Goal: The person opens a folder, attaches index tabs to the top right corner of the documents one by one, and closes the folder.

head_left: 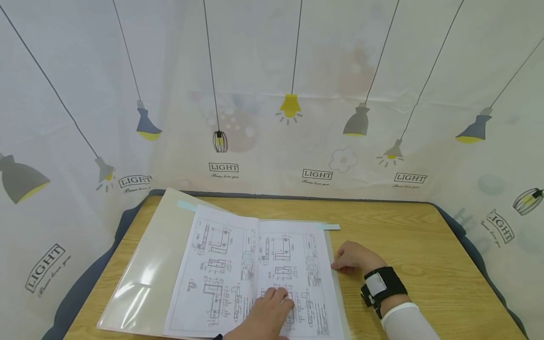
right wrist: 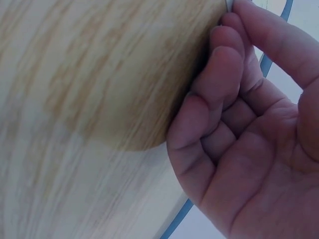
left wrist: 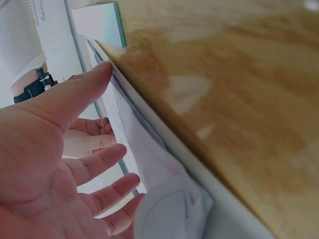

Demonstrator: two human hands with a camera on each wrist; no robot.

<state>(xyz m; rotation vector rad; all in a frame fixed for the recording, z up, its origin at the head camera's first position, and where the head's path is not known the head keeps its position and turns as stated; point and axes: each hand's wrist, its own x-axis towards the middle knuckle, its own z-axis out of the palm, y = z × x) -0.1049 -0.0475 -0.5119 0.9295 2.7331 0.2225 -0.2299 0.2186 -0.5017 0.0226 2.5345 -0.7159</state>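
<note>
An open plastic folder (head_left: 140,264) lies on the table, its glossy, pale cover spread out to the left. Inside it are two white pages of technical drawings, the left page (head_left: 182,311) and the right page (head_left: 318,264). My left hand (head_left: 265,314) rests on the lower part of the right page with its fingers extended. At the folder's right edge, my right hand (head_left: 357,257) has its fingers curled. Its thumb and forefinger (right wrist: 249,22) meet on a thin pale edge; whether they pinch a page too cannot be seen.
Light-blue tabs (head_left: 331,227) stick out near the top of the pages. The wooden table (head_left: 425,264) has a dark blue border (head_left: 471,245). Behind and beside it hangs a pale curtain (head_left: 263,61) printed with lamps. A black strap (head_left: 386,283) wraps the right wrist.
</note>
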